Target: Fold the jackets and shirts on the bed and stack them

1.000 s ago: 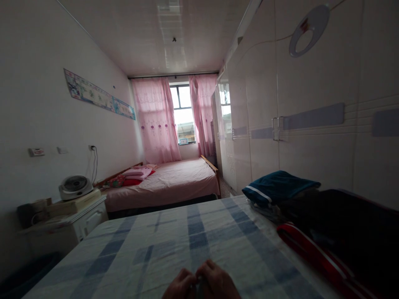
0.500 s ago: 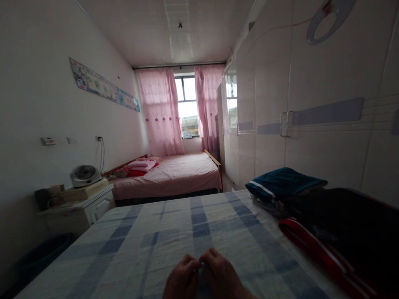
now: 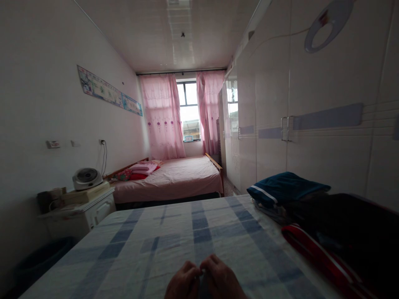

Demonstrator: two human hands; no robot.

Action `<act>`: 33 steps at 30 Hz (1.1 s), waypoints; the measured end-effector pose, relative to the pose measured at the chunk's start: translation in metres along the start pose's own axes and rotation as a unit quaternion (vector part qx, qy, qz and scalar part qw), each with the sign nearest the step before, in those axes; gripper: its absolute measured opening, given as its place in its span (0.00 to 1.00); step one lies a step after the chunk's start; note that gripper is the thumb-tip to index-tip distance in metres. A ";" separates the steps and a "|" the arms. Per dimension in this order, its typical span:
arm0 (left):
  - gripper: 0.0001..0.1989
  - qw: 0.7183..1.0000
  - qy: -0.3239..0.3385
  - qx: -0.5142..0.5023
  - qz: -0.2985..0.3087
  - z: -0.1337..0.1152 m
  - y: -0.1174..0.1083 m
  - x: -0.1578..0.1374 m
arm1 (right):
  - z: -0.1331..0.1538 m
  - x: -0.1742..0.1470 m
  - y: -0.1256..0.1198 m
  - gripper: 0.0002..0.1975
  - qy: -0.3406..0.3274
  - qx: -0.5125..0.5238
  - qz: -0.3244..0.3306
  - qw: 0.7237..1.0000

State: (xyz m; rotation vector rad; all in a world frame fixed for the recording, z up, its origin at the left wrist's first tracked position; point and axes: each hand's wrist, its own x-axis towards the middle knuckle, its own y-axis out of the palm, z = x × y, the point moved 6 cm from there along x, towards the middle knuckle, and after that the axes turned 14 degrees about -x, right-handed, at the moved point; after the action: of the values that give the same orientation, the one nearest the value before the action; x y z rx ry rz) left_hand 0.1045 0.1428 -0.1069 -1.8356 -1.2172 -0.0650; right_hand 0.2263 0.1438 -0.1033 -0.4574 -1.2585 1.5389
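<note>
At the bottom middle, my left hand (image 3: 183, 280) and my right hand (image 3: 220, 277) are side by side over the bed, their fingers curled in. The two hands meet, or nearly meet, at the thumbs and forefingers. Both look closed, and anything between the fingertips is too small and dark to make out. Beneath them spreads a blue and white checked bed sheet (image 3: 131, 245). Off to the right lies a pile of clothes: a folded teal garment with a white stripe (image 3: 289, 187), a dark black garment (image 3: 352, 220) and a red striped one (image 3: 314, 249).
Ahead stands a second bed with a pink sheet (image 3: 181, 178) and folded bedding (image 3: 141, 169). A white bedside cabinet (image 3: 101, 209) carries a small fan (image 3: 87, 178); a dark bin (image 3: 43, 257) is below. White wardrobes (image 3: 327, 158) line the right. Pink curtains (image 3: 162, 116) hang at the window.
The view has tilted slightly upward, so everything sits a little lower in the picture. My hands keep nearly the same curled, touching pose.
</note>
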 end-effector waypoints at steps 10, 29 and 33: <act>0.11 1.000 -0.022 -0.005 0.003 0.000 0.000 -0.002 | 0.004 -0.002 -0.006 0.18 -0.001 0.000 0.004 1.000; 0.11 1.000 -0.006 -0.012 -0.016 -0.009 -0.004 0.000 | 0.003 -0.001 -0.003 0.16 -0.007 0.004 -0.002 1.000; 0.11 1.000 -0.006 -0.014 -0.012 -0.009 -0.004 0.000 | 0.002 -0.002 -0.003 0.16 -0.006 0.004 -0.007 1.000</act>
State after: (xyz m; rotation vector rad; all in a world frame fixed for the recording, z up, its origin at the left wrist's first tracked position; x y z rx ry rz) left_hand 0.1050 0.1368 -0.0989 -1.8490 -1.2530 -0.0850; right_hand 0.2264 0.1412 -0.1005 -0.4330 -1.2624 1.5362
